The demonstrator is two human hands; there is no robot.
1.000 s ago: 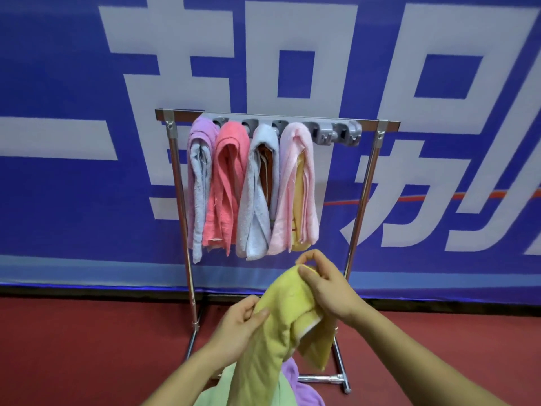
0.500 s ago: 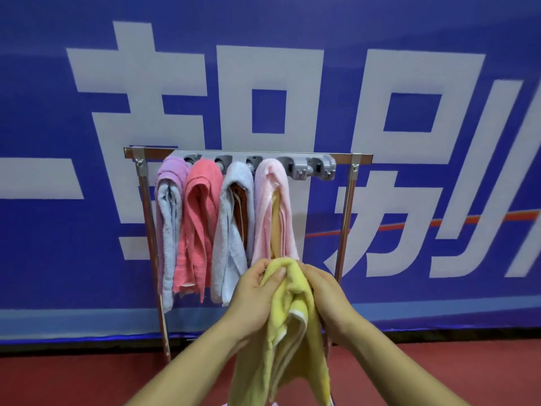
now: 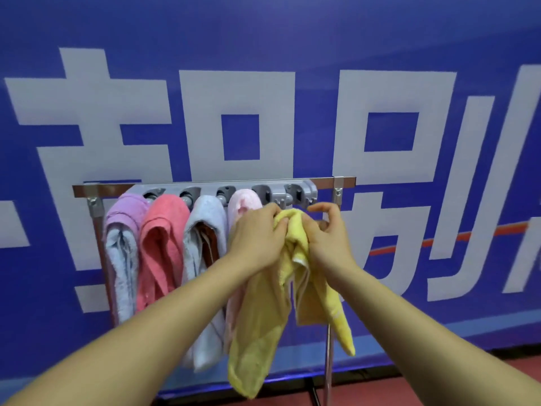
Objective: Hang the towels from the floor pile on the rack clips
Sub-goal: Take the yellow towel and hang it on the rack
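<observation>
A yellow towel (image 3: pixel 263 323) hangs bunched between my hands, its top fold raised just under the grey clip strip (image 3: pixel 304 193) of the metal rack (image 3: pixel 339 189). My left hand (image 3: pixel 257 238) grips the towel's top from the left. My right hand (image 3: pixel 328 238) pinches it from the right, with index finger and thumb lifted near the last clip. Along the strip hang a purple-and-blue towel (image 3: pixel 123 247), a coral one (image 3: pixel 161 244), a grey one (image 3: pixel 205 230) and a pink one (image 3: pixel 244 202). The floor pile is out of view.
A blue banner with large white characters (image 3: pixel 263 127) fills the wall behind the rack. The rack's right upright (image 3: pixel 329 361) runs down to a strip of red floor (image 3: pixel 439 388) at the bottom right.
Both hands have lifted the yellow towel from waist height up to the clip strip. The view has moved closer to the rack and tilted up, so the floor pile has left the frame.
</observation>
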